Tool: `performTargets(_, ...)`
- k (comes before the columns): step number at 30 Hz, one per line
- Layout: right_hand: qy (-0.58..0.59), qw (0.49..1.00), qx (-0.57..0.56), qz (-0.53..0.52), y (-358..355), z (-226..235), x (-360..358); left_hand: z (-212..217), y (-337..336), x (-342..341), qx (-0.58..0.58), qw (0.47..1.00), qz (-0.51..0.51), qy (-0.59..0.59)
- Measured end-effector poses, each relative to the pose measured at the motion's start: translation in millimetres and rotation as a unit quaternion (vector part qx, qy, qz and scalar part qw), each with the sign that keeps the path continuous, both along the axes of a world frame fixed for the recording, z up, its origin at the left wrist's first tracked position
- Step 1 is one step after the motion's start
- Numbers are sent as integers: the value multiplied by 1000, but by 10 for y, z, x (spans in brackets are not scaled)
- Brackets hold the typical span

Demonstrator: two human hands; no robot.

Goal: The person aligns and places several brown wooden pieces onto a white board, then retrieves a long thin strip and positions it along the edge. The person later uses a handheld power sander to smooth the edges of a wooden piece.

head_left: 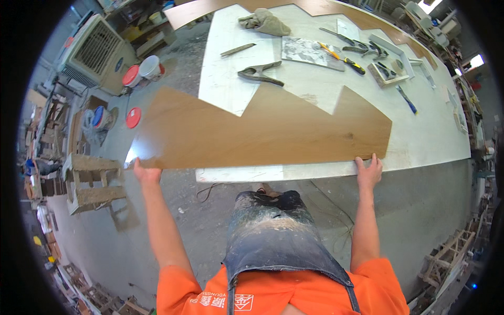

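Note:
A long brown wood-grain board [262, 139] with a zigzag far edge lies across the near part of a white worktable [239, 175]. Its left end juts out past the table over the floor. My left hand [147, 172] grips the board's near left corner, with the fingers partly hidden beneath it. At the near right edge, my right hand [370, 171] holds the board, its fingertips showing on the top face. Just beyond the zigzag edge rests a dark spring clamp [261, 73].
Farther back lie a crumpled cloth [264, 22], a thin stick [238, 50], a grey marbled slab [310, 52], a yellow-and-black tool [354, 65] and a small box [387, 73]. Another zigzag board [320, 7] spans the far edge. Buckets [150, 67] and a stool [94, 181] stand left.

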State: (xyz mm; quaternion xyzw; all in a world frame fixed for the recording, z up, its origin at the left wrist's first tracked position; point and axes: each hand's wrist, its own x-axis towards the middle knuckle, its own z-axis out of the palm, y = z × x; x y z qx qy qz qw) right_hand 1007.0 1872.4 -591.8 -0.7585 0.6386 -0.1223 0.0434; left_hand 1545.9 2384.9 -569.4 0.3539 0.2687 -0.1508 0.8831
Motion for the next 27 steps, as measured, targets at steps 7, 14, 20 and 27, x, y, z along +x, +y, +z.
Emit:
performTargets(7, 25, 999, 26, -8, 66, 115, 30, -51, 168, -39, -18, 998, -65, -19)
performTargets(14, -103, 994, -29, -35, 776, -268, -287, 96, 1495, -524, 9, 996, -21, -86)
performTargets(20, 21, 939, 339, 43, 3056, -1508, -458, -745, 4380, -1951, 65, 987, -57, -137)
performTargets(27, 150, 751, 620, 170, 5248, -1832, 1002, -997, 5693, -4072, 237, 957, 9, 166)
